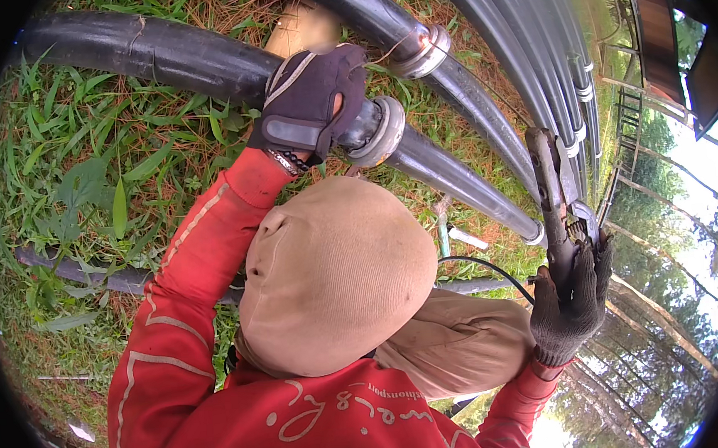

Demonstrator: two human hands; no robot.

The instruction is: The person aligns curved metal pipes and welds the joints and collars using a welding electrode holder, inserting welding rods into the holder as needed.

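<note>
My left hand [309,103], in a dark purple glove with a wrist strap, is closed over a thick black pipe [156,55]. Just right of the fingers, a grey ring-shaped collar [379,131] joins that pipe to a slimmer black length. My right hand [568,301], in a dark grey knit glove, grips a rusty pipe wrench [549,181] near its knurled adjusting nut. The wrench stands upright in the picture, close to the pipe's far end. Between my arms is my bent knee [338,275] in beige cloth, hiding part of the ground.
A second black pipe with a grey collar [422,51] runs alongside, and several more pipes [512,30] lie beyond it. Pale wood [304,28] shows near the first pipe. A thin black cable [495,268] curves by my leg. Grass [81,177] and a dark pipe [87,268] lie left.
</note>
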